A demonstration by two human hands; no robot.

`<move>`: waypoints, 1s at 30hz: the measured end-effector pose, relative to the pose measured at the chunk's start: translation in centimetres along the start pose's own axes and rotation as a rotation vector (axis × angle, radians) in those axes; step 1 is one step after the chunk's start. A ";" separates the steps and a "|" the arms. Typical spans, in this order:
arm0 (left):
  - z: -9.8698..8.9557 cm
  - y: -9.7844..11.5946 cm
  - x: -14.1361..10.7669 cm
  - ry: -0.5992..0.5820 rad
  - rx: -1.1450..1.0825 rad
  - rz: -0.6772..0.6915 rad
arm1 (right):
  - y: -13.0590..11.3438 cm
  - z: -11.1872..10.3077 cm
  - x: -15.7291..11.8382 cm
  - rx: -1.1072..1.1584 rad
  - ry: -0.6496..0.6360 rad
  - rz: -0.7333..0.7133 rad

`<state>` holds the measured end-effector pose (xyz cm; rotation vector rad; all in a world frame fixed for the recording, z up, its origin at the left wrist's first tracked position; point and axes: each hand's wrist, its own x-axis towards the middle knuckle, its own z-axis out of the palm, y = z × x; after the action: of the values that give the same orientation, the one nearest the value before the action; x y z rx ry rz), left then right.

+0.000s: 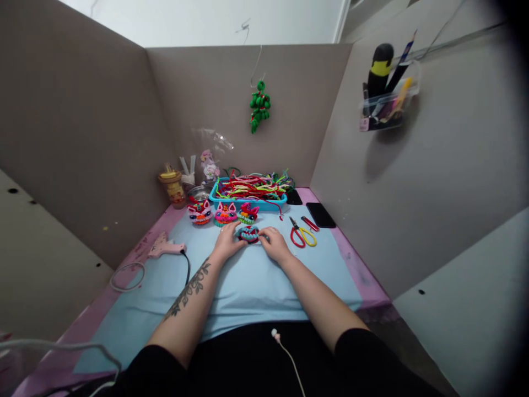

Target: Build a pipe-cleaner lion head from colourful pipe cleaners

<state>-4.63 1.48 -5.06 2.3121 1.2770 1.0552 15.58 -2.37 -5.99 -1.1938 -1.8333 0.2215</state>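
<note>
A small light-blue and dark-red knotted cord piece (pixel 248 234) rests on the pale blue cloth between my two hands. My left hand (pixel 228 242) is curled at its left side, fingers and thumb against its edge. On the right side, my right hand (pixel 273 243) pinches the edge of the same piece with bent fingers. Just behind it sit three colourful knotted animal heads: a red-eared one (pixel 200 212), a pink-eared one (pixel 225 214) and a red-and-green one (pixel 248 213).
A blue basket (pixel 264 206) of loose coloured cords stands at the back. Scissors (pixel 303 234), a red cutter (pixel 309 223) and a black phone (pixel 321 215) lie right. A pink glue gun (pixel 166 246) with its cable lies left. Grey panels enclose the table; a green knotted ornament (pixel 260 106) hangs behind.
</note>
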 end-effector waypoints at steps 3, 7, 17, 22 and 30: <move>-0.7 -0.6 -0.3 -0.018 0.033 -0.026 | -0.4 -0.5 -0.3 -0.123 -0.028 -0.048; -0.9 -1.4 -0.5 -0.043 -0.005 -0.064 | -2.0 -0.5 -0.6 -0.286 -0.055 -0.069; -0.5 -1.4 -0.1 -0.024 -0.251 -0.122 | -3.5 0.6 -0.4 -0.447 -0.072 -0.132; -0.2 -1.5 0.2 -0.021 -0.311 -0.155 | -3.2 0.9 -0.3 -0.440 -0.076 -0.115; 0.1 -2.0 0.3 -0.023 -0.279 -0.158 | -3.3 1.1 -0.1 -0.432 -0.077 -0.110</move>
<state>-5.62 2.88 -6.08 1.9787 1.1965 1.0741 12.61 -3.83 -4.80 -1.3822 -2.0724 -0.2046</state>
